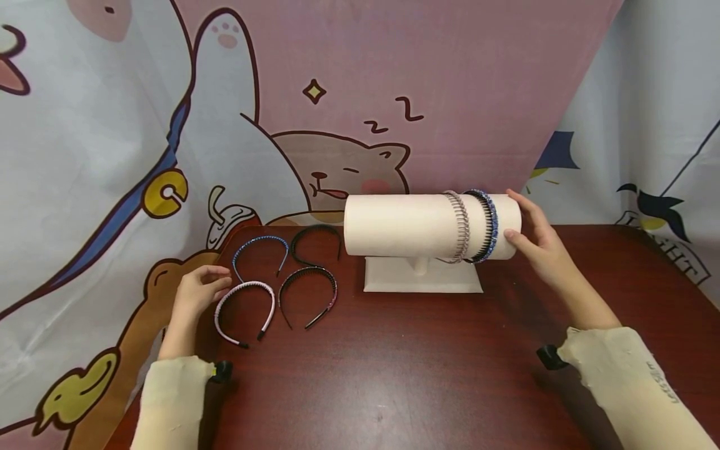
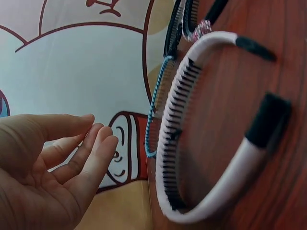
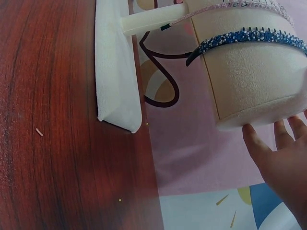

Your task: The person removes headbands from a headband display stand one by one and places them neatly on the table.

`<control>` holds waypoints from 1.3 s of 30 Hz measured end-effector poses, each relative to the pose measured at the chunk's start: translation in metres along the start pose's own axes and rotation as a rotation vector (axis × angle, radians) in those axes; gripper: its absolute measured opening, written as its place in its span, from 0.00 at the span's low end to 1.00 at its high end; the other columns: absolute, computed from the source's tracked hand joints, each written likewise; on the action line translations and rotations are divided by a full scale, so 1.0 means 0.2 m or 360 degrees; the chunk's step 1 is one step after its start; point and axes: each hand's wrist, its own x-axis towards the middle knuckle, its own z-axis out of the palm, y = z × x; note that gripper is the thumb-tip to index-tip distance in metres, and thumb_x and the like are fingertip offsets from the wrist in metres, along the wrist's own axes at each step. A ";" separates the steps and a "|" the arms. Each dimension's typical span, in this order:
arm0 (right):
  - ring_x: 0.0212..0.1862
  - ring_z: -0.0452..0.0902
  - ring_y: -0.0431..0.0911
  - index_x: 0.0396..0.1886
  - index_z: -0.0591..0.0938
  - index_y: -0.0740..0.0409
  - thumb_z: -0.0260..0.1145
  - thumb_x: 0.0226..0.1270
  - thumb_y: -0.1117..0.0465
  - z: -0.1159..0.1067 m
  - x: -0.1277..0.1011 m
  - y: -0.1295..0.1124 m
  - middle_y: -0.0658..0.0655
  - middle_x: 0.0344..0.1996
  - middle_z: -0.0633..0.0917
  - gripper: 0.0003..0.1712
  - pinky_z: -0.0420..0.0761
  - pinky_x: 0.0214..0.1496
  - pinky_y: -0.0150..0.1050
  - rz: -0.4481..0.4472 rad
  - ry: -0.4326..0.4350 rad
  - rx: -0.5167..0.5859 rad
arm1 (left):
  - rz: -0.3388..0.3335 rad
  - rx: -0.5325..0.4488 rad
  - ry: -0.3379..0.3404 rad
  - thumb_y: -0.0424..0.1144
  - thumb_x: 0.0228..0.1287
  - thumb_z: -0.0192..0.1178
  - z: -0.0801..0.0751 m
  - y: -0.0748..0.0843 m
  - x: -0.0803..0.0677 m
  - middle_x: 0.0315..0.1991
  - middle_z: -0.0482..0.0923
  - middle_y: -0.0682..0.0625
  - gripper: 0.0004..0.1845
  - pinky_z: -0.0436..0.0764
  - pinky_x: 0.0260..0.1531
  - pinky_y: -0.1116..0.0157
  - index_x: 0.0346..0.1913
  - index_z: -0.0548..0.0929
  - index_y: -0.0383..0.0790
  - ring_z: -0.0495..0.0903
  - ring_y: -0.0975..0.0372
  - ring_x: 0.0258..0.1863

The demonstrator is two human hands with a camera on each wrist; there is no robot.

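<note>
At the left of the head view, the left hand (image 1: 201, 291) holds nothing, fingers loosely bent beside a white headband (image 1: 250, 284); a blue headband (image 1: 260, 238), a black headband (image 1: 315, 227) and a pink-flecked headband (image 1: 335, 292) lie nearby on the table (image 1: 382, 369). Right of centre, the right hand (image 1: 537, 244) touches the end of a white roll (image 1: 399, 225) with spread fingers; a glittery headband (image 1: 493, 225) and a pale headband (image 1: 462, 226) sit around it.

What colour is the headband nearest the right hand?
That headband is speckled blue and white, clearest in right wrist view.
</note>
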 end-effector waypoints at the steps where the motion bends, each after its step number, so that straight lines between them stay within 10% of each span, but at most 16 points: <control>1: 0.66 0.62 0.32 0.79 0.56 0.53 0.54 0.73 0.73 0.00 0.00 0.00 0.54 0.76 0.60 0.38 0.71 0.54 0.16 -0.0002 0.0002 -0.0001 | 0.0010 0.0020 0.0008 0.33 0.67 0.63 0.01 0.01 0.00 0.32 0.81 0.61 0.19 0.85 0.32 0.75 0.55 0.78 0.23 0.81 0.77 0.28; 12: 0.67 0.61 0.32 0.79 0.56 0.54 0.54 0.73 0.74 0.00 0.00 0.00 0.52 0.76 0.61 0.38 0.70 0.55 0.16 -0.0022 0.0009 -0.0002 | 0.0154 0.0073 0.0016 0.36 0.68 0.63 0.08 0.13 0.01 0.47 0.84 0.39 0.17 0.85 0.36 0.76 0.54 0.80 0.27 0.80 0.80 0.30; 22: 0.66 0.61 0.32 0.79 0.56 0.53 0.54 0.73 0.73 0.00 0.00 0.00 0.51 0.76 0.61 0.38 0.71 0.54 0.16 -0.0009 0.0004 -0.0031 | 0.0216 -0.0108 -0.0047 0.33 0.68 0.62 0.17 0.23 0.03 0.43 0.82 0.47 0.17 0.84 0.39 0.77 0.54 0.79 0.24 0.82 0.76 0.34; 39: 0.68 0.59 0.31 0.80 0.55 0.51 0.54 0.73 0.72 0.00 0.00 0.01 0.53 0.78 0.58 0.39 0.70 0.55 0.15 0.0016 0.0005 -0.0067 | 0.0309 -0.0140 -0.0109 0.33 0.70 0.60 0.31 0.33 0.08 0.57 0.79 0.34 0.15 0.84 0.45 0.75 0.56 0.80 0.30 0.82 0.74 0.42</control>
